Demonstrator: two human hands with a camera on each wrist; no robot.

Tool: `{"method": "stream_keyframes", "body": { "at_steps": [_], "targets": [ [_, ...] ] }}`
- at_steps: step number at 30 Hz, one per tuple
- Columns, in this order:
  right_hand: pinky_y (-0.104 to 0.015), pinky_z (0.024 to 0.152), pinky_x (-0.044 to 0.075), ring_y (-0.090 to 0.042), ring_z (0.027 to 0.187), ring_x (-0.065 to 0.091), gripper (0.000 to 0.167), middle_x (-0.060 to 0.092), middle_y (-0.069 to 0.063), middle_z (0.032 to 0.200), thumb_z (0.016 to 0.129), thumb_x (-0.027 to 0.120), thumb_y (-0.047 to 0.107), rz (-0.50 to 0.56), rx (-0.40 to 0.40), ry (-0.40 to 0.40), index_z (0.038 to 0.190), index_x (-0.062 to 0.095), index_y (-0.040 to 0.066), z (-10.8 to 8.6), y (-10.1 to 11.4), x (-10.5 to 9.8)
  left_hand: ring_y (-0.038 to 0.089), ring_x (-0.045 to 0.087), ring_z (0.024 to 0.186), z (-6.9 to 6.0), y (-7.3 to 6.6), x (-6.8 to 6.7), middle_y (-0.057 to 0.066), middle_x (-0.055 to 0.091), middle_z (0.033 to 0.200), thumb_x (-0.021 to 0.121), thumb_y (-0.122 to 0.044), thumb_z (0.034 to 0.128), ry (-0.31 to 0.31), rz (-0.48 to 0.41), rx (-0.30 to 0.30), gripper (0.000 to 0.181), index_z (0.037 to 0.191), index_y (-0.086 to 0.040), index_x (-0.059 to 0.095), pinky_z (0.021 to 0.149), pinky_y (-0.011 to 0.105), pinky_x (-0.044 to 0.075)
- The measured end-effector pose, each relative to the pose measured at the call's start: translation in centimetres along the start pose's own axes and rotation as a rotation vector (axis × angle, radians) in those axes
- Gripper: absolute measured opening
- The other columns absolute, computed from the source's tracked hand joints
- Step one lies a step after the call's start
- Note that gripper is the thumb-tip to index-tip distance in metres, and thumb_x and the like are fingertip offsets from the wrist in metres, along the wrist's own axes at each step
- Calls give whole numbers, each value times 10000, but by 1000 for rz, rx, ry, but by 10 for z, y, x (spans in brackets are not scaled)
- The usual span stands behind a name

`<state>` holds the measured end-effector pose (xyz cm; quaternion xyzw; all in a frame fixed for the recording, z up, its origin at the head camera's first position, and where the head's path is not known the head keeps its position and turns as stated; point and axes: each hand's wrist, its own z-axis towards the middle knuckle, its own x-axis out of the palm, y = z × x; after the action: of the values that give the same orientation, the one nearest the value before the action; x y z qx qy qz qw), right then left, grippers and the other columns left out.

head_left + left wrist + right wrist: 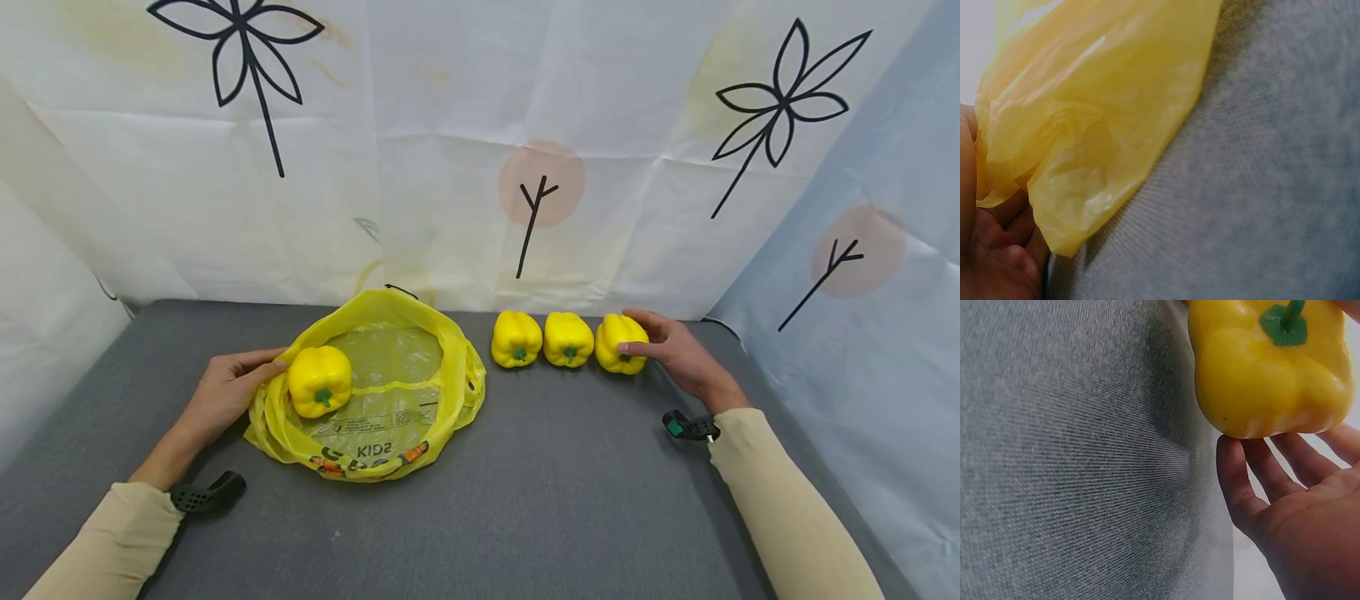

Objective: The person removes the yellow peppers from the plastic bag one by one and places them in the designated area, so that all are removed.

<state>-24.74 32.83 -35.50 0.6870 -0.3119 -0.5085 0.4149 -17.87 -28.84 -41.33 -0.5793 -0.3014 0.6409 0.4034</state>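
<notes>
A yellow plastic bag (459, 392) lies with its mouth wide open on the left half of the table. Inside its opening, at the left, is a yellow bell pepper (320, 379) with a green stem. My left hand (228, 396) pinches the left edge of the bag; in the left wrist view the bag's folds (1110, 119) hide part of the fingers. At the right end of a row of peppers, my right hand (686, 358) holds a yellow bell pepper (1266, 381) between thumb and fingers. Whether that pepper touches the table, I cannot tell.
Two more yellow bell peppers, a middle one (568, 337) and a left one (516, 337), stand between the bag and my right hand. Behind the grey table (525, 500) hangs a white printed cloth (442, 208). Another cloth wall (885, 333) borders the right side.
</notes>
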Motion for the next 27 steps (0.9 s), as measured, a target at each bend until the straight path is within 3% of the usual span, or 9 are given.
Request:
{"method": "stream_keyframes", "body": {
  "at_steps": [7, 27],
  "targets": [
    [-608, 1177, 213, -424, 1481, 206, 838, 197, -225, 1636, 978, 705, 210, -6, 14, 25, 1610, 198, -2, 7, 1, -1, -88, 628, 933, 0, -1, 0, 336, 543, 1346, 543, -278, 1076, 4, -18, -1, 481, 1397, 81, 563, 738, 179, 566],
    [-633, 1188, 132, -423, 1511, 113, 806, 119, -222, 1659, 1003, 658, 196, 23, 14, 71, 1621, 171, 17, 17, -7, -6, -96, 620, 940, 0, -2, 0, 334, 539, 1354, 539, -279, 1078, 6, -24, -6, 482, 1398, 82, 561, 744, 172, 562]
  ]
}}
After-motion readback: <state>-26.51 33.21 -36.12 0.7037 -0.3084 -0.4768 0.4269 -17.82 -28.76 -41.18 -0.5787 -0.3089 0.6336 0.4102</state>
